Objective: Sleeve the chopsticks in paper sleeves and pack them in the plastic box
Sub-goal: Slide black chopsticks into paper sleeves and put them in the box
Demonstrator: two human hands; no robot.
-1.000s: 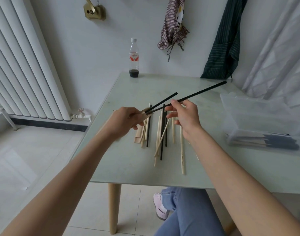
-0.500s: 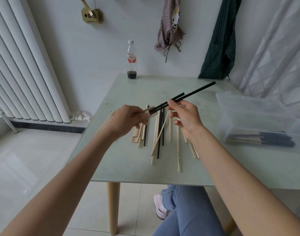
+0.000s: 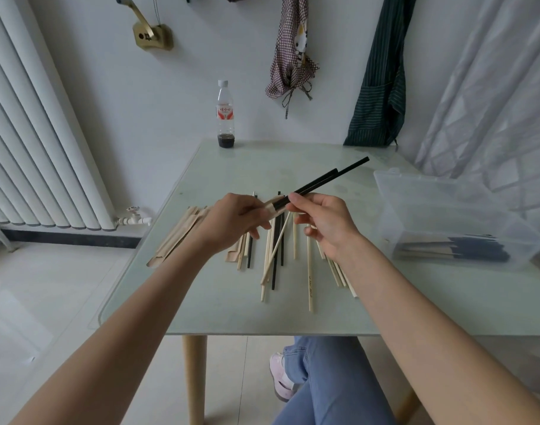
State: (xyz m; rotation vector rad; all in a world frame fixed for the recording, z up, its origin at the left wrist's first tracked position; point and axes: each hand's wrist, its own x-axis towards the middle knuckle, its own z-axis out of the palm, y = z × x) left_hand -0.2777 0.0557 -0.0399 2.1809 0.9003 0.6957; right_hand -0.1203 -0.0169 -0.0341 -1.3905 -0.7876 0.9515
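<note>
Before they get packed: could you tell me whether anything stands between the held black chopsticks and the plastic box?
Nothing visible does: bare table lies between the black chopsticks and the open plastic box.

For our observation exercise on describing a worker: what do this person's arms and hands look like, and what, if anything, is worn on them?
Both forearms are bare up to the frame's lower edge: no sleeves show. The left hand and right hand wear no gloves, and no rings, watch or bracelet are visible. Fingernails look short and unpainted, as far as the view allows. Below the table, blue jeans and a pink shoe show.
</note>
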